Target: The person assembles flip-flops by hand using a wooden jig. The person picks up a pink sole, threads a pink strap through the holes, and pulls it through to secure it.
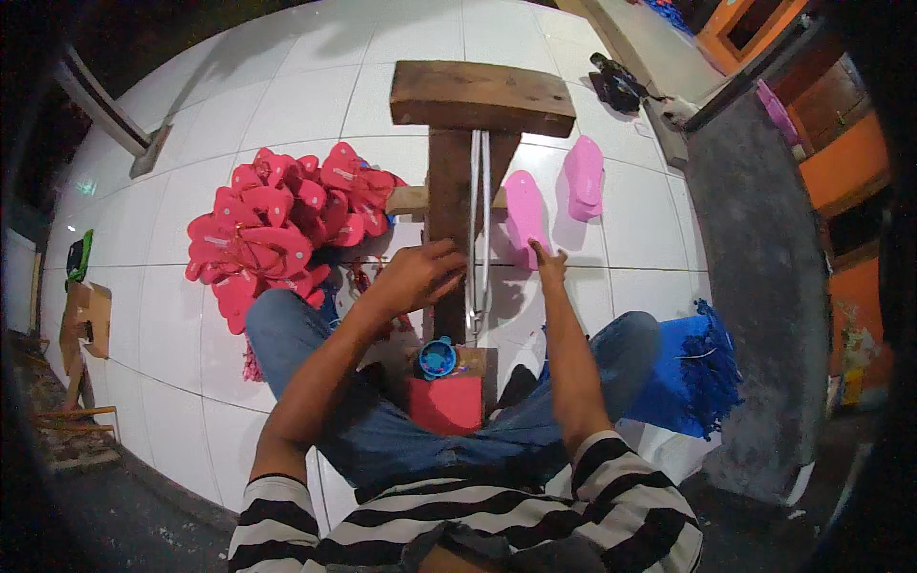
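Note:
My right hand [547, 262] pinches the heel end of a pink flip-flop sole [524, 205], which lies to the right of a wooden stand [449, 201]. Loosely bent, the fingers of my left hand [420, 275] hover at the near part of the stand's upright beam; I see nothing in them. A long, thin, pale metal tool with two parallel rods [485, 220] runs along the beam, close to my left fingertips. Beyond my right hand rests a small stack of pink soles [585, 177].
Red flip-flops [267, 224] are heaped on the white tiles [401, 38] at left. Between my legs are a small blue container [437, 358] and a red pad [446, 405]. Blue fringed material [683, 377] lies by my right knee. A black object [616, 84] sits far right.

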Available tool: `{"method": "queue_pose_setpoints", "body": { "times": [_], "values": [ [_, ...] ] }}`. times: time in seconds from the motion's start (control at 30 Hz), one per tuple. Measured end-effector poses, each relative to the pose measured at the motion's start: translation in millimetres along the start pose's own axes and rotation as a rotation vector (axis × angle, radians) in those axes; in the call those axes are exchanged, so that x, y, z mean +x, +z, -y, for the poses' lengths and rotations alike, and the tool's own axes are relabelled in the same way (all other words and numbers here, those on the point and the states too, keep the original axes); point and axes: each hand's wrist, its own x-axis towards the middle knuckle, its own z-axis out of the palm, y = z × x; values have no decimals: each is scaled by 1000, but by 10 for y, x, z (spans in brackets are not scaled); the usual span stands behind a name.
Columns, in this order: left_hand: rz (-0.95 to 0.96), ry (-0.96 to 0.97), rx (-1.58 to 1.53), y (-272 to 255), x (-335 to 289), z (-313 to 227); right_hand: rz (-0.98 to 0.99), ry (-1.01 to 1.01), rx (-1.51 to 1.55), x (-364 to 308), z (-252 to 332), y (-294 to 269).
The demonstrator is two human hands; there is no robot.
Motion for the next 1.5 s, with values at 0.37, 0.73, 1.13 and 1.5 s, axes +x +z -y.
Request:
{"method": "queue_pose_setpoints", "body": {
  "times": [0.37,0.73,1.13,1.5],
  "values": [
    [85,-46,8,1,21,36,-7,-491,-450,-62,380,109],
    [385,-104,79,251,-27,107,-36,-329,-512,-565,24,119],
    [398,-38,-18,462,58,135,33,-179,-445,-1074,-25,2],
    [195,49,-39,363,18,132,-423,-287,-102,787,938,-580]
  ]
}}
